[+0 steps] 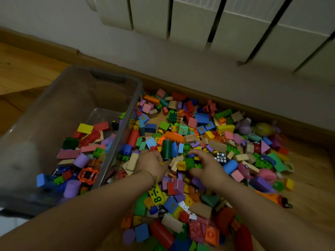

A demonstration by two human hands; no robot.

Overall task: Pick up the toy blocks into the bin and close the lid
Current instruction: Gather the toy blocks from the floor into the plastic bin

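Note:
A big heap of coloured toy blocks (208, 142) covers the wooden floor below a radiator. Left of the heap stands a clear plastic bin (130, 113), partly filled with blocks and an orange toy car (88, 175). No lid is in view. My left hand (151, 163) lies in the middle of the pile, fingers curled down into the blocks next to a dark green cylinder (166, 148); what it holds is hidden. My right hand (208, 169) curls around a clump of green and yellow blocks (187, 163).
A white radiator (217, 24) hangs on the wall above a wooden skirting board (235, 104). A small black puzzle cube (220, 157) lies right of my right hand. Bare wooden floor (27, 69) shows at the far left.

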